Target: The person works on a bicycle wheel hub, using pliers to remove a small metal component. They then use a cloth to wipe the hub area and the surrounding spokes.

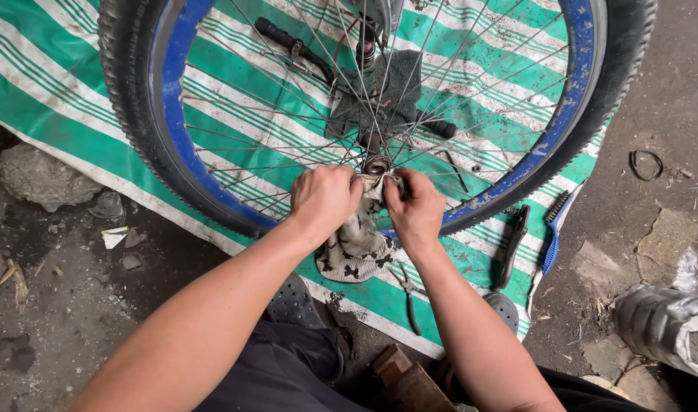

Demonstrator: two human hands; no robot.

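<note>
A bicycle wheel with a blue rim [179, 145], black tyre [127, 84] and thin spokes stands upright over a green-and-white striped sheet [51, 99]. Both my hands are at its hub [376, 163]. My left hand [324, 198] and my right hand [416, 207] each grip a dirty patterned rag [356, 244] and press it around the axle end. The rag's loose end hangs down between my wrists. The axle tip itself is mostly covered by the rag and fingers.
On the sheet lie a black-handled tool [295, 50], a dark cloth [379, 91], a blue brush [553, 233], a black tool [513, 248] and pliers [410, 301]. A rock [40, 179] sits left, a rubber ring [646, 164] right, a grey wrapped bundle [665, 324] lower right.
</note>
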